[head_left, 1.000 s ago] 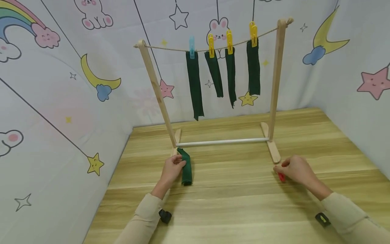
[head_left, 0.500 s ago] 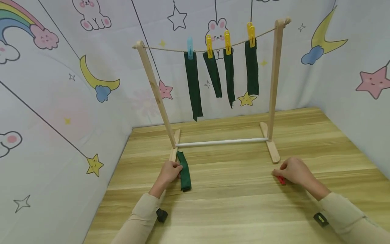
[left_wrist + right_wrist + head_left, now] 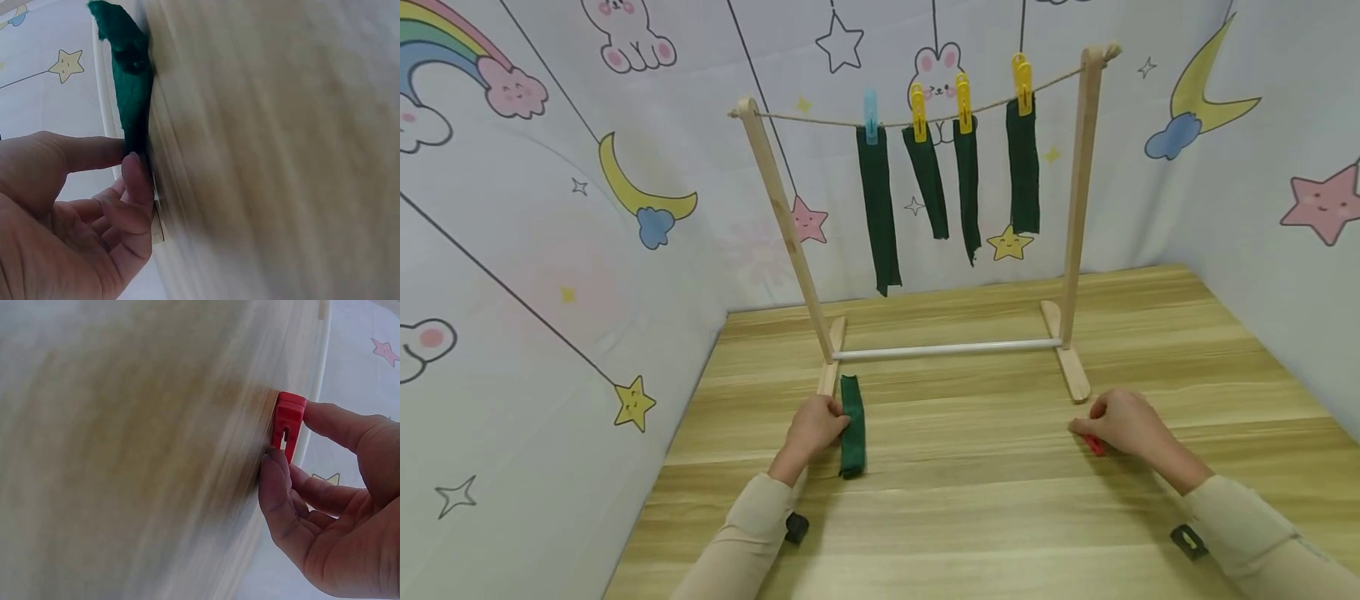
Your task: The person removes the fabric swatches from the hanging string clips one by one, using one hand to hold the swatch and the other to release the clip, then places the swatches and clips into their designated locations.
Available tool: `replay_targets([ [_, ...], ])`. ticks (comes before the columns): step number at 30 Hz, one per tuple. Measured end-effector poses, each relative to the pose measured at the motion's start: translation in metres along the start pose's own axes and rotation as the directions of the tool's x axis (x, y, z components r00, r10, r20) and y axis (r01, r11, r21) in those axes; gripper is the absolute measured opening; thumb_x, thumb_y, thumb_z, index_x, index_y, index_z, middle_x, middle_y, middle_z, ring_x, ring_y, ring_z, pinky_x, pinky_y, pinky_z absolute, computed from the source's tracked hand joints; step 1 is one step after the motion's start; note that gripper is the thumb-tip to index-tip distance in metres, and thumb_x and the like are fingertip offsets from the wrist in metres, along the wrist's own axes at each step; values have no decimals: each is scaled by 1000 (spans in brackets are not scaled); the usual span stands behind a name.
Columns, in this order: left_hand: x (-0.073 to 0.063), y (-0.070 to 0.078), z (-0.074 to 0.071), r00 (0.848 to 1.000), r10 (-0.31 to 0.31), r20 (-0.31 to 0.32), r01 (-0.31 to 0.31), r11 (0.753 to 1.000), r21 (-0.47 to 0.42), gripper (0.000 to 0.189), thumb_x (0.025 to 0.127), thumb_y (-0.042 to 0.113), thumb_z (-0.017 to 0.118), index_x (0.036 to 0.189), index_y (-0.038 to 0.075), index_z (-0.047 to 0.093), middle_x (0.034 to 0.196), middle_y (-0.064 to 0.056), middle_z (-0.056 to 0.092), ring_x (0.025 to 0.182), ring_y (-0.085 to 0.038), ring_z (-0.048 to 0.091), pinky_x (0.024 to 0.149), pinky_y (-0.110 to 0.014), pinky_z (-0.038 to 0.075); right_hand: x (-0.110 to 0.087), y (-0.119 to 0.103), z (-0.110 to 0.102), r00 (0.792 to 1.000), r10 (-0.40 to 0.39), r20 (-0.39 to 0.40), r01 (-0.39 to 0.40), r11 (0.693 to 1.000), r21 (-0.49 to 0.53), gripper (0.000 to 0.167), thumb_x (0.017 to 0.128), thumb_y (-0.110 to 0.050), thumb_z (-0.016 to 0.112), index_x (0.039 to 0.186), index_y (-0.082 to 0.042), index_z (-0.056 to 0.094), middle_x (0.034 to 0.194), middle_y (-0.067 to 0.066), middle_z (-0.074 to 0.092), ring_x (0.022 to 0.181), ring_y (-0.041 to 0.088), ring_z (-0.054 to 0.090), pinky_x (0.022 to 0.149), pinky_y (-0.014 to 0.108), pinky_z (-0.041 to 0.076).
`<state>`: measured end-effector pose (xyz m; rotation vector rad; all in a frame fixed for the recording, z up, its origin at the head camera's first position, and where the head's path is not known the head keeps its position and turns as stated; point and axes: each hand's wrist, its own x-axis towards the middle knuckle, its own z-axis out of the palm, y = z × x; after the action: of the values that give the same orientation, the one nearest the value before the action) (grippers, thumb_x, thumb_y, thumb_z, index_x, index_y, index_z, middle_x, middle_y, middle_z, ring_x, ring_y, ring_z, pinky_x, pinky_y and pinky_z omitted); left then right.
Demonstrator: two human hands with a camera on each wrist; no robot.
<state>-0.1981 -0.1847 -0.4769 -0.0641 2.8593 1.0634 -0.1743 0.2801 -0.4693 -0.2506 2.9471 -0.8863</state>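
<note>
A dark green cloth strip [image 3: 853,437] lies on the table at the foot of the rack's left post. My left hand [image 3: 815,425] pinches its left edge between thumb and fingers. Close up in the left wrist view, thumb and forefinger [image 3: 134,172] meet on the green strip [image 3: 131,94]. Past the right foot of the rack, my right hand [image 3: 1123,421] holds a small red clothespin [image 3: 1094,445] low over the wood. The right wrist view shows the red clothespin [image 3: 290,415] between thumb and fingers, at the tabletop.
A wooden rack with a left post [image 3: 786,225], a right post [image 3: 1081,200] and a white crossbar [image 3: 947,350] stands at the back. From its cord hang several green strips [image 3: 877,208] by a blue clothespin [image 3: 871,118] and yellow ones [image 3: 919,114]. Printed fabric walls enclose the table.
The green strip has slid toward me and straightened on the table as my left hand drew back slightly. My right hand and the red clothespin have moved only a little.
</note>
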Motion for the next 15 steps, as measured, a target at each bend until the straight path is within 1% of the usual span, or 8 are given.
replay_targets([
  [7, -1, 6, -3, 1000, -23, -8, 24, 994, 107, 8, 90, 13, 73, 87, 6, 71, 73, -1, 64, 61, -15, 58, 53, -31, 45, -1, -1, -2, 1000, -3, -10, 3, 1000, 1, 32, 85, -29, 79, 69, -4, 67, 56, -4, 54, 52, 13, 44, 48, 29, 37],
  [12, -2, 7, -5, 999, -31, -8, 32, 990, 136, 10, 90, 16, 73, 91, 6, 72, 77, -2, 65, 64, -16, 57, 53, -32, 45, -1, -1, -1, 1000, 9, -11, -9, 1000, -1, 33, 85, -29, 79, 67, -5, 66, 56, -4, 53, 52, 13, 43, 48, 29, 36],
  [15, -4, 7, -5, 999, -32, -8, 33, 989, 144, 11, 90, 17, 73, 92, 6, 73, 78, -2, 65, 64, -17, 56, 53, -31, 45, -1, 0, -1, 1000, 17, -2, -17, 1000, 1, 34, 85, -31, 79, 69, -3, 66, 60, -2, 55, 54, 14, 45, 49, 29, 38],
])
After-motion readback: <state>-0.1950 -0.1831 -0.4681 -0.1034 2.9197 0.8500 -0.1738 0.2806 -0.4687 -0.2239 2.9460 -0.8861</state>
